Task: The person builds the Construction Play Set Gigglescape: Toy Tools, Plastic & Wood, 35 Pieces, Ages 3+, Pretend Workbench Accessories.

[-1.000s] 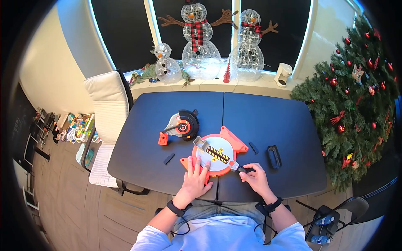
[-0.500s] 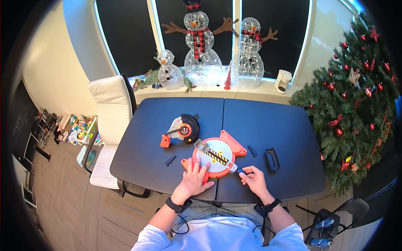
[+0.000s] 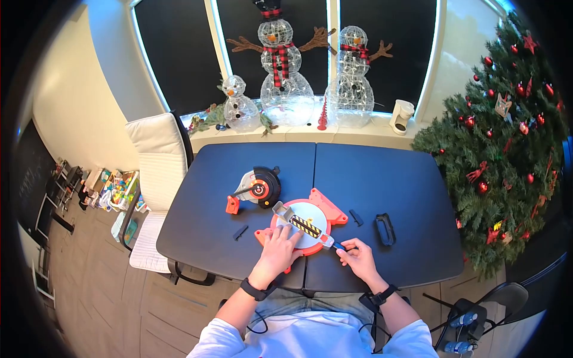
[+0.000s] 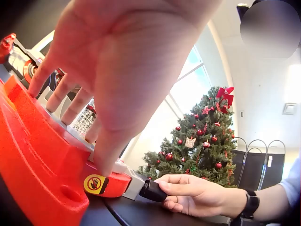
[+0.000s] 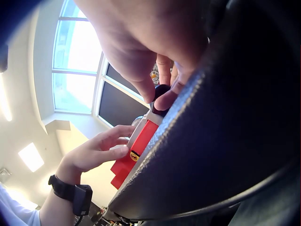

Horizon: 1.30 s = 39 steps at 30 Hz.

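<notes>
From here, the round base on the table looks stiff, lightish plastic, best steadied by a red corner. The left hand rests on it, fingers extended; the right hand pinches the black knob.

This is a room dressed for Christmas, home or office hard to tell, with light-up snowmen along the far window ledge, a bauble-hung Christmas tree at right and a padded white armchair at left.
</notes>
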Available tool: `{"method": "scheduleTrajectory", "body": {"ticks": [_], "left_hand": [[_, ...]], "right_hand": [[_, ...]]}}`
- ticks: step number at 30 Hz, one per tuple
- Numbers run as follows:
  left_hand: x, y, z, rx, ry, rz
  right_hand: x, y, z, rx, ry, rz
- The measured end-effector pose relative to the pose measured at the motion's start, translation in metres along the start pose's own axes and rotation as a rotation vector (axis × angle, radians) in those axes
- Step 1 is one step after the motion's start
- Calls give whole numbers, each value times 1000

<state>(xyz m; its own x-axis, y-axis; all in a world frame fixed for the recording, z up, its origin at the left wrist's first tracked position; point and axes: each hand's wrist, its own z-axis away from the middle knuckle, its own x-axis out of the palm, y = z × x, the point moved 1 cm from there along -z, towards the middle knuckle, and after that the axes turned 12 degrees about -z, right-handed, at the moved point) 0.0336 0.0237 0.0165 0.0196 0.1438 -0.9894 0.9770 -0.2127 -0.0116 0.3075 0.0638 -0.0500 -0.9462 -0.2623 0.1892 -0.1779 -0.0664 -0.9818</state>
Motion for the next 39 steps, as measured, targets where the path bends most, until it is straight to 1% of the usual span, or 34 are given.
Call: {"method": "scheduleTrajectory", "body": {"ticks": [4,7,10,16,19,22,25,31,34,37,39], "left_hand": [[17,3,5,-11,122,-66],[15,4,9,-1,175,-32],[-1,5,11,6,157,10],[14,2,11,11,146,-16],[10,2,13,20,118,-25],[18,1,14,17,153,-13],[23,1,15,9,151,-17],[22,1,15,10,142,-1],[22,2,15,7,140,-9],[21,3,15,5,137,-17],[21,3,15,3,141,-21]], "right_hand": [[-1,1,0,11,-15,-9],[0,-4,0,20,-11,-6],[0,-3,-1,30,-14,-30],[0,-7,-1,73,-16,2],[2,-8,0,39,-20,33],[5,-15,2,-49,-60,138],[0,-4,0,-3,-61,88],[-2,-4,-1,82,-71,88],[0,-10,0,96,-100,135],[2,-10,1,4,-125,136],[1,-9,1,7,-136,106]]}}
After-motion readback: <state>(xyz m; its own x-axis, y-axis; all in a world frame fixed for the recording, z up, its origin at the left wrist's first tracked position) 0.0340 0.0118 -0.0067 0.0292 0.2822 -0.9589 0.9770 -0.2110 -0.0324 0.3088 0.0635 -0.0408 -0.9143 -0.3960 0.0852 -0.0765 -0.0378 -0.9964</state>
